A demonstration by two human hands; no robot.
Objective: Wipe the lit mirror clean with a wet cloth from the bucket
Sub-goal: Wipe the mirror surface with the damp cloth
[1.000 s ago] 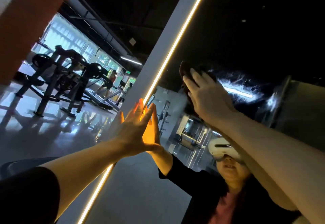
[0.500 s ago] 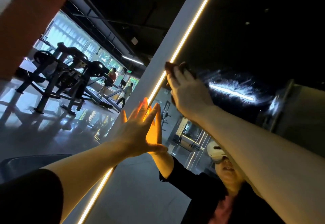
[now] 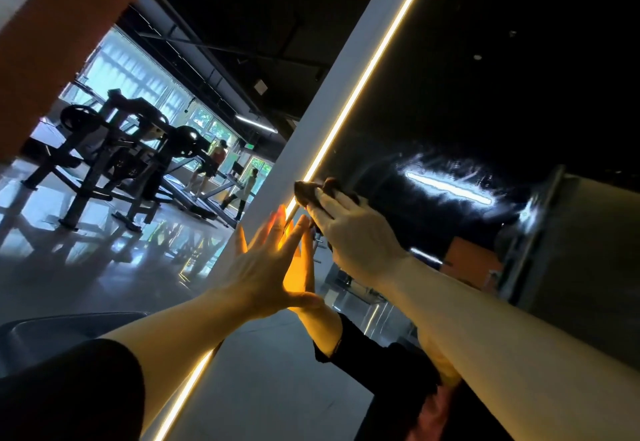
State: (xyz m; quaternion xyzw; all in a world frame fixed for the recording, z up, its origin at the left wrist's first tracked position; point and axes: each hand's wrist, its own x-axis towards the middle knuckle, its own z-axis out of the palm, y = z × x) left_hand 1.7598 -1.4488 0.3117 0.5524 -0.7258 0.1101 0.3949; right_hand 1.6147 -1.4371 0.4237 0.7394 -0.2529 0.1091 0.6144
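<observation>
The lit mirror [image 3: 467, 122] fills the right half of the view, with a glowing yellow light strip [image 3: 367, 70] running diagonally along its left edge. My right hand [image 3: 349, 232] presses a dark cloth [image 3: 308, 191] flat against the glass, right beside the strip; only the cloth's upper edge shows past my fingers. My left hand [image 3: 266, 267] rests open with straight fingers against the mirror's edge, just below and left of the right hand, lit orange by the strip. A smeared wet streak [image 3: 446, 184] glistens on the glass to the right. No bucket is in view.
A pale grey frame [image 3: 311, 122] borders the mirror on the left. Beyond it lies a gym floor with dark weight machines [image 3: 114, 163] and distant people [image 3: 214, 163] by bright windows. An orange-brown column [image 3: 52, 42] stands at upper left.
My right hand has slid the cloth leftward and down across the glass to the light strip, leaving a wet streak behind. The left hand has stayed pressed at the mirror's edge.
</observation>
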